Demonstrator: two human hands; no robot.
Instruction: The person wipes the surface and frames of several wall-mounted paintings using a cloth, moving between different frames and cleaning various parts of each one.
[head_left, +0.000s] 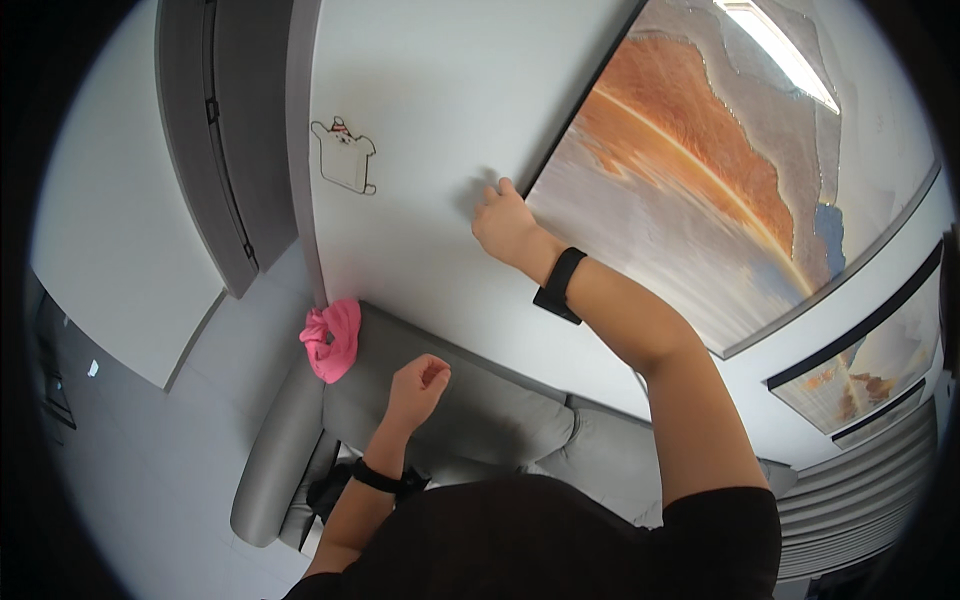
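My right hand (506, 223) is raised against the white wall (420, 225), right beside the dark frame edge of a large picture (675, 172). Its fingers bend towards the wall and the palm is hidden, so whether it holds anything cannot be made out. Lower down, my left hand (420, 386) hangs in the air in front of the grey sofa's backrest (495, 405). Its fingers are curled in to the thumb, with nothing visible in them. On the wall to the left is an outlined cartoon animal sticker (346, 159) with a striped hat.
A pink cloth (334, 341) lies over the sofa's left corner, by the armrest (274, 457). Black items (330, 487) rest on the seat. A grey door (251, 135) stands at the left above the tiled floor (202, 420). A smaller framed picture (862, 367) and grey curtain (855, 502) are at the right.
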